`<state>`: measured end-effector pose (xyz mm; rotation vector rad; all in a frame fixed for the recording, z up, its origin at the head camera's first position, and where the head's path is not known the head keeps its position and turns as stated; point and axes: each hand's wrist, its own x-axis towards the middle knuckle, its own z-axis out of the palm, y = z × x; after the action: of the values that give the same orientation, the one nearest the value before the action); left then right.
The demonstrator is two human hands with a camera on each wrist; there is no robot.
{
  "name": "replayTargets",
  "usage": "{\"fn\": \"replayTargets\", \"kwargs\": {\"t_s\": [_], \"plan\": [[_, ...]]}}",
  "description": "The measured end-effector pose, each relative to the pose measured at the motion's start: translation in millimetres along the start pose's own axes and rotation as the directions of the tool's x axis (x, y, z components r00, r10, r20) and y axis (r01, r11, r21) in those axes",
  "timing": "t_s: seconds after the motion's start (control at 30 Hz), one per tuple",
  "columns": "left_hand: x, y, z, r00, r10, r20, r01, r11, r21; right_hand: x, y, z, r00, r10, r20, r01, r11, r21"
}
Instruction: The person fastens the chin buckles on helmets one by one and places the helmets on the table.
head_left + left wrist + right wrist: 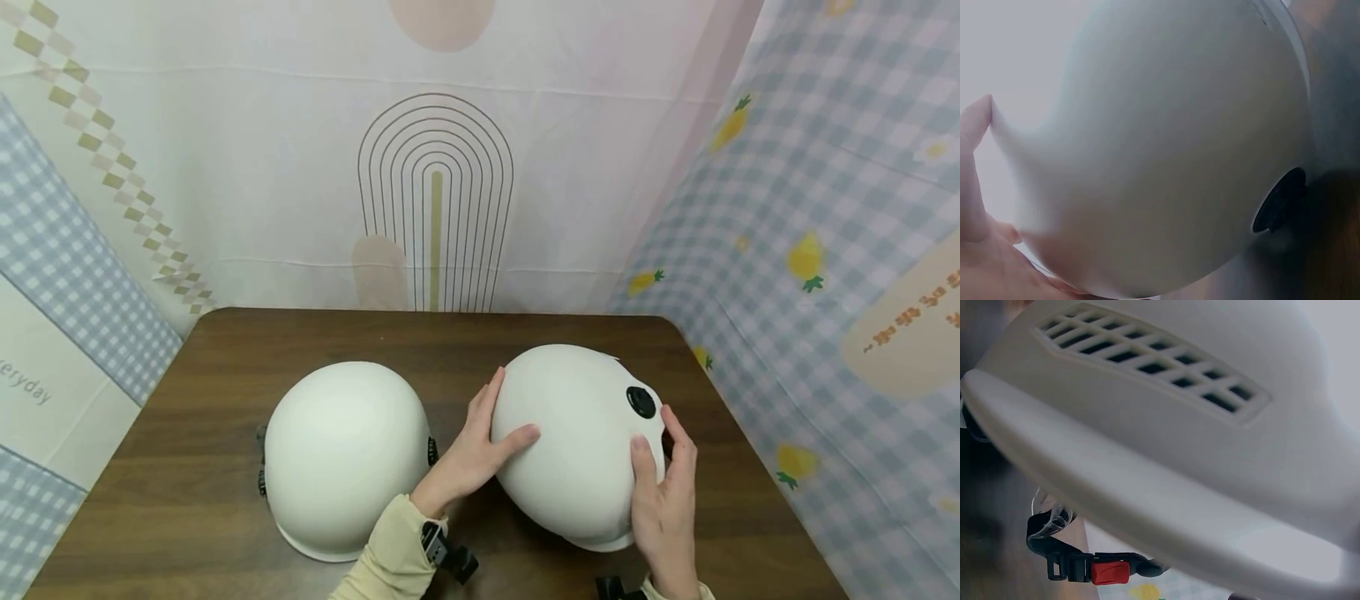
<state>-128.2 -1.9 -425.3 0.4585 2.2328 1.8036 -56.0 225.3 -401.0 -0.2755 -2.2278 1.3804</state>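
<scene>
Both hands hold a white helmet (570, 442) over the right part of the table, its shell tilted. My left hand (472, 454) grips its left side, thumb on the shell and fingers along the far side. On the other side, my right hand (667, 500) grips near the edge, with the thumb on the shell and the fingers around the side. A round black fitting (641, 402) shows close to that hand. The right wrist view shows a vent grille (1154, 359), the pale rim (1110, 481) and a dark chin strap with a red buckle (1110, 572) hanging below.
A second white helmet (345, 458) sits dome up on the brown wooden table (165, 500), just left of my left forearm. Dark fittings show at its sides. A printed cloth (300, 183) hangs behind the table, and a checked cloth (862, 208) hangs on the right.
</scene>
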Motion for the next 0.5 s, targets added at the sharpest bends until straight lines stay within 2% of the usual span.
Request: {"fn": "replayTargets", "kwargs": {"t_s": [0.23, 0.5], "plan": [[-0.2, -0.2, -0.3, 1.0, -0.006, 0.006, 0.006, 1.0, 0.0, 0.8, 2.1, -1.1, 1.0, -0.003, 0.006, 0.003, 1.0, 0.001], [-1.1, 1.8, 0.0, 1.0, -0.009, 0.005, 0.009, 1.0, 0.005, 0.7, 2.4, -2.2, 0.999, 0.042, 0.015, -0.042, 0.999, -0.018]]}}
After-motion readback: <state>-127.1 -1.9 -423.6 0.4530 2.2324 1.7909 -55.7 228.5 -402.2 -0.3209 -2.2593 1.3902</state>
